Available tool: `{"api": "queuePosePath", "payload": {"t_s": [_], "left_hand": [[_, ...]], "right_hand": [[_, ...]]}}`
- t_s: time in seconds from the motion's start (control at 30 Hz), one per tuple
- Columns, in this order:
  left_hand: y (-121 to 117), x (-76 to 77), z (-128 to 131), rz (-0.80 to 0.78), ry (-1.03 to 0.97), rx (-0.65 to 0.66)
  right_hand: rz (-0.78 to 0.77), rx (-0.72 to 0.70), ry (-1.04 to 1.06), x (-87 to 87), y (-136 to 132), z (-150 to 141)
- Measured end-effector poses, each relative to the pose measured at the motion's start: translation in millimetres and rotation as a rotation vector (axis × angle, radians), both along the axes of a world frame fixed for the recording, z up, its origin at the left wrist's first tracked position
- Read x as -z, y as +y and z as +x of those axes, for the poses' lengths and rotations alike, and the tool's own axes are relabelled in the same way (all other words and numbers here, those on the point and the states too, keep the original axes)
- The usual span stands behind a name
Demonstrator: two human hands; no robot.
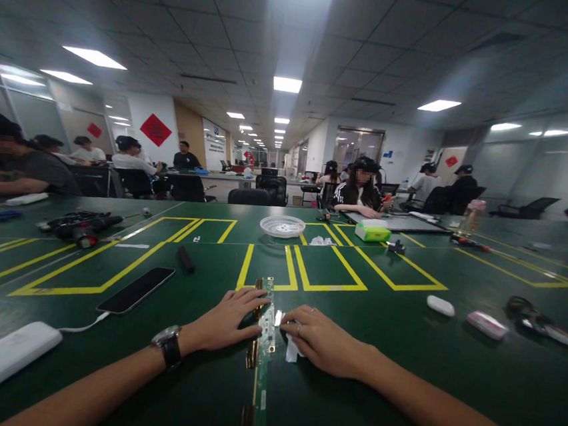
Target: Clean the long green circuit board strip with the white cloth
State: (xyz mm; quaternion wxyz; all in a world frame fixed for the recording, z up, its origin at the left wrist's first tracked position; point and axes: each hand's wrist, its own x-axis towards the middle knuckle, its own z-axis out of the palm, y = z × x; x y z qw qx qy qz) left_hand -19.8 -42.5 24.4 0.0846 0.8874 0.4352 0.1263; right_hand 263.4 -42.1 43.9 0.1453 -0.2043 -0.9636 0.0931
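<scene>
A long, narrow green circuit board lies lengthwise on the table in front of me, with copper-coloured strips along its left side. My left hand, wearing a watch, rests at the board's left edge; its fingers and thumb are spread and touch the board. On the other side, the fingers of my right hand are closed together around a small shiny silver piece beside the board's right edge. Under that hand a scrap of white paper pokes out.
Left are a phone, a white power bank, a black stick and power drills. A white basket and green box stand ahead. Right lie a white case and pink case. People sit around.
</scene>
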Motion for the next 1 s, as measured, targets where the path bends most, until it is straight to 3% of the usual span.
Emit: {"api": "queuePosePath", "payload": {"t_s": [0.37, 0.6, 1.0], "left_hand": [[3, 4.4, -1, 0.029, -0.004, 0.021], [2, 3.4, 0, 0.027, -0.010, 0.027], [1, -0.1, -2, -0.029, -0.014, 0.059]], "right_hand": [[-0.010, -0.004, 0.028, 1.4, 0, 0], [0.036, 0.172, 0.038, 6.4, 1, -4], [-0.017, 0.012, 0.000, 1.4, 12, 1]]}}
